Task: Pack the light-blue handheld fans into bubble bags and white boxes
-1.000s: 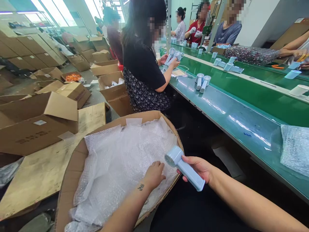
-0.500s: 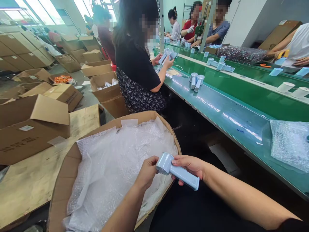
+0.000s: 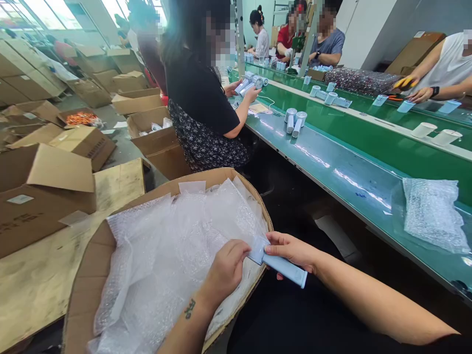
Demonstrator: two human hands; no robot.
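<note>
A light-blue handheld device [image 3: 285, 269], with a drum-shaped head and a long flat handle, is held over the near right side of the carton. My right hand [image 3: 291, 251] grips it where the head meets the handle, thumb on top. A translucent bubble-wrap bag [image 3: 241, 209] overlaps the device's head, which shows through the film. Fingers pinched, my left hand [image 3: 229, 263] holds the bag's edge beside the head. Beneath both hands stands a cardboard carton [image 3: 86, 285] piled with more bubble-wrap bags [image 3: 162, 265].
A green-topped bench [image 3: 332, 177] runs along the right, bearing a bubble-wrap bundle [image 3: 431, 211] and several blue devices [image 3: 295, 120]. A co-worker in black [image 3: 201, 93] handles similar devices ahead. Open cartons [image 3: 47, 196] and a wooden board [image 3: 47, 275] lie left. Other people work across the bench.
The device's head was bare with my left fingers touching it; now bubble wrap covers it and my left hand pinches the wrap. My right hand keeps its hold.
</note>
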